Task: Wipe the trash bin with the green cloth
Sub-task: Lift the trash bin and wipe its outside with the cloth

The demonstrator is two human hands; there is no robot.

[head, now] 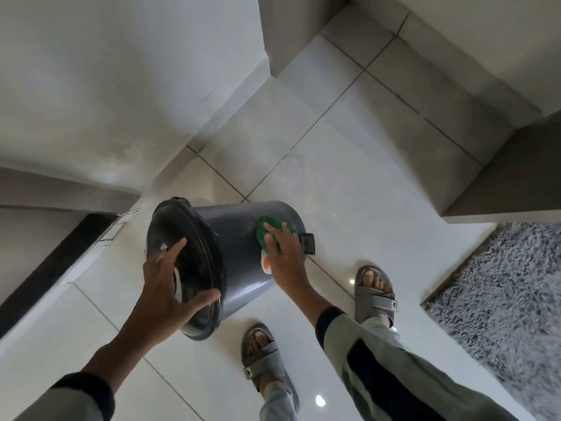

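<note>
A dark grey round trash bin point(233, 238) is tilted on its side above the white tiled floor, its lid end facing left toward me. My left hand point(170, 287) grips the rim at the lid end, fingers spread over the dark lid. My right hand point(283, 253) presses a green cloth point(262, 230) flat against the bin's outer wall near its base. A white and orange sticker point(266, 264) shows on the wall just below the cloth. The bin's black pedal point(308, 243) sticks out beside my right hand.
My two feet in grey sandals point(376, 290) point(262, 354) stand right of and below the bin. A grey shaggy rug point(501, 299) lies at the right. White walls close in on the left and top, with a dark strip point(57, 256) at the floor edge on the left.
</note>
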